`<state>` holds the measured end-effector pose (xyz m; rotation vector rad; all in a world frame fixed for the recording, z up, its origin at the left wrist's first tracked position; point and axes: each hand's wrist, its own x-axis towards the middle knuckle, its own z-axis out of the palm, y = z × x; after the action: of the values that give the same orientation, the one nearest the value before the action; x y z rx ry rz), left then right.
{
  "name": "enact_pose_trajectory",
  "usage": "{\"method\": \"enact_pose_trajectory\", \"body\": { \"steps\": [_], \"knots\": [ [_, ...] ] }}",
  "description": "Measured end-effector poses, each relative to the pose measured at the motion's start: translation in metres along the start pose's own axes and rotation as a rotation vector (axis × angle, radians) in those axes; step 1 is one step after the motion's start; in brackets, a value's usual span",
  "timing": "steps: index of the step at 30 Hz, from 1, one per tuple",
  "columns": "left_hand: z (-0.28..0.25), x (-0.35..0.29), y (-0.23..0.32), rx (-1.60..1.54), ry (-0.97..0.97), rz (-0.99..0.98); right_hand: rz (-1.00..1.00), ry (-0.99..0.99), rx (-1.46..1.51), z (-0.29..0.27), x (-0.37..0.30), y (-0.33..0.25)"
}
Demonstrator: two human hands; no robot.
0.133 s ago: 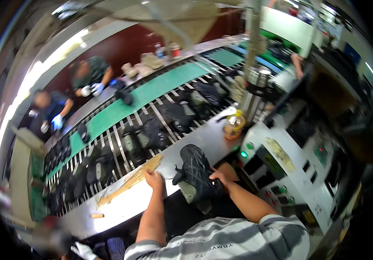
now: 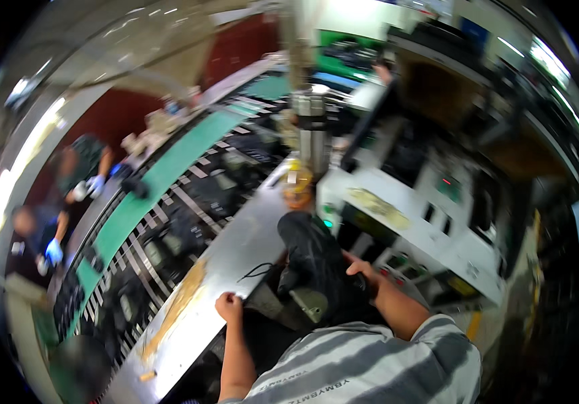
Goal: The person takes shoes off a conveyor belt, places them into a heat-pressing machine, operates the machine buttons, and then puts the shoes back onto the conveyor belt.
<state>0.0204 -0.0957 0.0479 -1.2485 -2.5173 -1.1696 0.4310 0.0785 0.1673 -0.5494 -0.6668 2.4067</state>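
Note:
A black lace-up shoe [image 2: 313, 259] with a grey-green part at its lower end is held in front of my body, over the near table edge. My right hand [image 2: 363, 271] grips it from the right side, thumb on top. My left hand [image 2: 230, 308] is closed in a pinch, apart from the shoe and above the metal table edge. A thin black lace [image 2: 257, 271] loops out between the shoe and my left hand. Whatever sits in the left fingers is too small and blurred to make out.
A metal table [image 2: 225, 259] runs beside a roller conveyor [image 2: 138, 246] with several dark shoes and a green strip [image 2: 168, 158]. A yellow bottle [image 2: 296, 186] stands near a metal post [image 2: 313, 131]. On the right is a white control panel [image 2: 430, 229]. Two gloved co-workers [image 2: 87, 165] sit across.
My view has swung to the right, so the conveyor and bottle sit further left. The shoe remains in my right hand, and my left hand remains closed apart from it.

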Motion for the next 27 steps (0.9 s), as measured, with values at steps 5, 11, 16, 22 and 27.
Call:
{"method": "enact_pose_trajectory", "body": {
  "steps": [5, 11, 16, 22, 27],
  "knots": [
    [0.054, -0.031, 0.048, -0.067, 0.009, -0.110, -0.608, 0.570, -0.599, -0.091, -0.194, -0.171],
    [0.048, -0.034, 0.071, 0.158, 0.049, -0.177, -0.934, 1.231, -1.125, -0.092, -0.332, -0.325],
    [0.045, -0.037, 0.083, 0.257, 0.066, -0.228, -0.459, 1.828, -1.370, -0.088, -0.333, -0.416],
    [0.050, -0.035, 0.077, 0.226, 0.021, -0.288, 0.110, 1.865, -1.358, -0.160, -0.291, -0.439],
    [0.067, -0.039, 0.116, 0.158, -0.073, -0.288, 0.184, 1.862, -1.356, -0.161, -0.280, -0.434]
  ]
}}
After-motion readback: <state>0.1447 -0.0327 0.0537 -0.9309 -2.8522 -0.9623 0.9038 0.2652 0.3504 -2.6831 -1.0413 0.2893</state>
